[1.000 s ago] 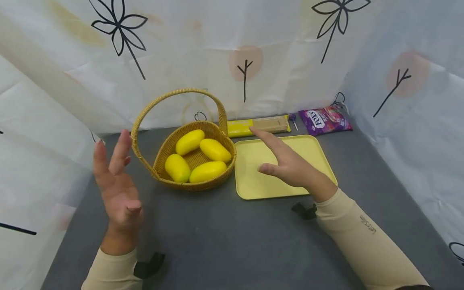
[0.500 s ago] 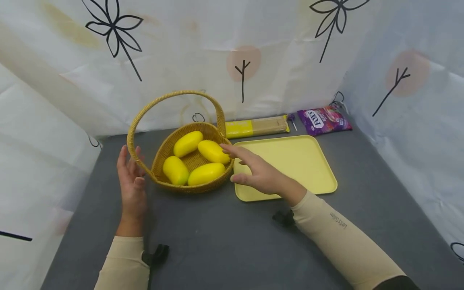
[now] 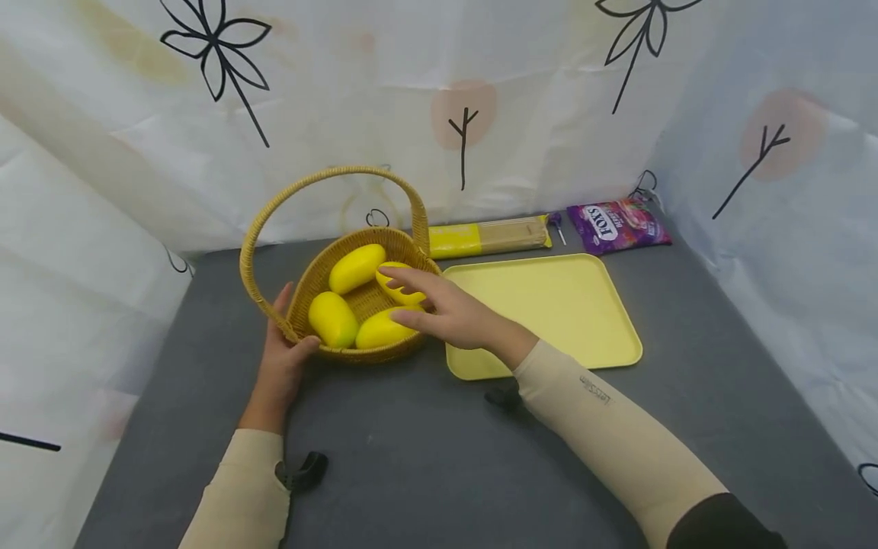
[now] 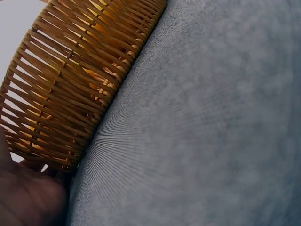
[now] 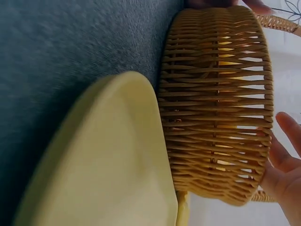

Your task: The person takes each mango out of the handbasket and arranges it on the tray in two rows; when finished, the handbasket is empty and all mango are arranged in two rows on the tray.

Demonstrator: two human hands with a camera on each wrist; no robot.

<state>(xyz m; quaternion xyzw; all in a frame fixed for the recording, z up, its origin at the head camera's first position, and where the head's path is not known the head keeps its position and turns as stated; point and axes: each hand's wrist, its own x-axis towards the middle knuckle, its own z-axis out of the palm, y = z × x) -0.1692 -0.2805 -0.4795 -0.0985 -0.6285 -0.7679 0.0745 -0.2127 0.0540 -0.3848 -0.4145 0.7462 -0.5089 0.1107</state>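
A woven wicker basket [image 3: 392,242] with a tall arched handle holds several yellow mangoes [image 3: 332,320]. My left hand [image 3: 277,367] grips the basket's left side, thumb over the rim and fingers along the outside wall. In the left wrist view, part of that hand [image 4: 30,197] shows against the wicker [image 4: 70,89]. Over the basket's right side hovers my right hand [image 3: 449,309], its fingers loosely extended above the mangoes. It partly hides two of them. The right wrist view shows this hand [image 5: 284,176] at the basket's rim, holding nothing.
A pale yellow tray [image 3: 549,313] lies right beside the basket on the grey table [image 3: 411,457]. Along the back are a yellow pack of thin sticks [image 3: 490,238], a small purple-headed item [image 3: 556,226] and a purple Fox's candy bag [image 3: 619,225]. Patterned white cloth [image 3: 535,137] encloses the table.
My left hand has moved in from the left and taken hold of the basket's side. My right hand has swung left from above the tray to over the basket. The basket stays in place.
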